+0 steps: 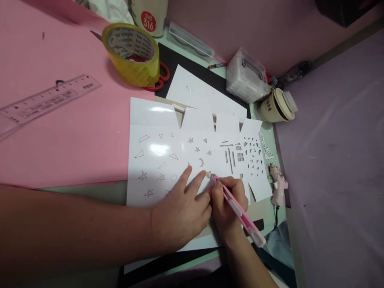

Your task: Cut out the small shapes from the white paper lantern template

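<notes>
We see a white card [184, 150] on the desk [268, 209], in front of the person, with pencil shapes at its left and cut-out stars, a moon and a window at its middle and right. Left hand [184, 210]: laid flat, fingers spread, pressing the card. Right hand [228, 198]: clamped on a pink cutter [240, 212], tip at the card just beside the left fingers. Hands touch or nearly; we can't tell.

Containers: clear box [247, 78], shut, contents too blurred to name; flat clear case [192, 40], something dark inside; cup [153, 18] marked 316, inside out of view; jar [273, 106], lid on, contents hidden. We also log tape [129, 74] over red-handled scissors [160, 82], a ruler [48, 102] on pink paper [75, 140], and a glue gun [279, 184] near the card's right edge.
</notes>
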Available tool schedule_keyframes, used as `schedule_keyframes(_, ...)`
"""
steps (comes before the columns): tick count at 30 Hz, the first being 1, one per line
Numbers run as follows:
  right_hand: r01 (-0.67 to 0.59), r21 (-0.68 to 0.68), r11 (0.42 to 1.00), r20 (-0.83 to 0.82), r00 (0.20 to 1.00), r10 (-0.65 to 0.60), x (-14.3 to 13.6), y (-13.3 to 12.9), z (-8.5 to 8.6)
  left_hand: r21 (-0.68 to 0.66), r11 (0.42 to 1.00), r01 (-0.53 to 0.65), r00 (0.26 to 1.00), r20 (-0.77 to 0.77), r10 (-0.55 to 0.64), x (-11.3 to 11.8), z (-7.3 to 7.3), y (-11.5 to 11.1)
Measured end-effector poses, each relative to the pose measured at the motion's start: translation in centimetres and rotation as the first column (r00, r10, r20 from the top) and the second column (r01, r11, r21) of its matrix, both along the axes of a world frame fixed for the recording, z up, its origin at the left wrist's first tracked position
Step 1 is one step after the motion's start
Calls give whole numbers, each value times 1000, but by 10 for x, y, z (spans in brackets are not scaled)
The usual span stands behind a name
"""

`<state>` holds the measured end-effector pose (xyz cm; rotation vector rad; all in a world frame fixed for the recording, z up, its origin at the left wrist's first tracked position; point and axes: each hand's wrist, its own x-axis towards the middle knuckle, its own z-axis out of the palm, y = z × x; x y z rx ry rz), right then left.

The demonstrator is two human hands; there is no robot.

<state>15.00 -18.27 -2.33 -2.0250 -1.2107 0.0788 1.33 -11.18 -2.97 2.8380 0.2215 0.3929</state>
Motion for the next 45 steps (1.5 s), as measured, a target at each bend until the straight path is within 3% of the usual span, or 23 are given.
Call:
schedule_keyframes(13, -136, -74, 988, 91, 986, 143, 23, -5, -6, -6, 1000, -1, 1000, -4, 1, -1, 0, -1)
schedule_keyframes(31, -38, 27, 999, -138, 990, 41, 5, 0, -1, -2, 1000, -13, 1000, 11, 13, 1, 0, -1)
schedule_keyframes(37, 70, 95, 993, -218, 975, -48, 11, -6, -2, 8, 1000, -18, 1000, 18, 18, 0, 1, 0)
schedule_keyframes(39, 89, 119, 989, -350, 936, -42, 19, -7, 0, 25, 1000, -18, 999, 33, 17, -1, 1, 1)
schedule_keyframes(41, 60, 178, 982, -536, 843, 46, 30, -5, 7, 54, 999, -9, 998, 58, 6, -2, 0, 3)
schedule_keyframes(43, -26, 246, 969, -709, 677, 198, 40, 1, 16, 98, 995, 18, 995, 91, -27, -2, 0, 4)
schedule_keyframes(45, -151, 259, 954, -846, 441, 300, 47, 11, 25, 154, 986, 63, 987, 134, -84, -3, 0, 4)
